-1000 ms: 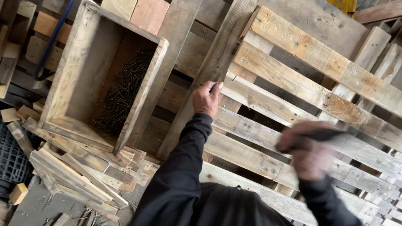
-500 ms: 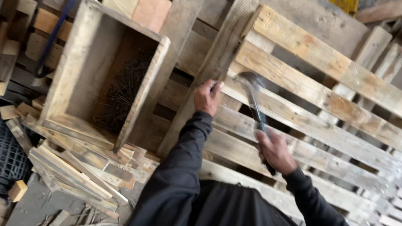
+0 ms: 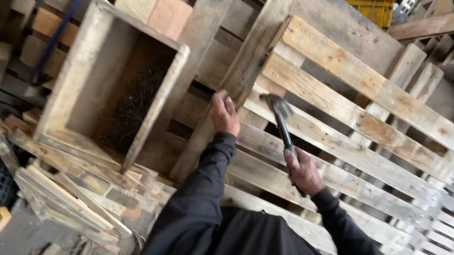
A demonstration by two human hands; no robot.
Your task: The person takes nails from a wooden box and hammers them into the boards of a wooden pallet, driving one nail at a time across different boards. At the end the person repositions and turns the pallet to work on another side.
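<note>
Right hand [image 3: 304, 171] wrapped round handle of hammer [image 3: 282, 124], head up near pallet slat. Left hand [image 3: 224, 114] pinched at edge of wooden pallet [image 3: 341, 110], fingers closed on something too small to make out. Open wooden box [image 3: 86, 94] of dark nails [image 3: 131, 109] just left. Scrap boards [image 3: 68, 197] piled below box. Yellow crate [image 3: 372, 8] behind.

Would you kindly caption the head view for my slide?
Right hand swings a hammer beside left hand on a wooden pallet.
</note>
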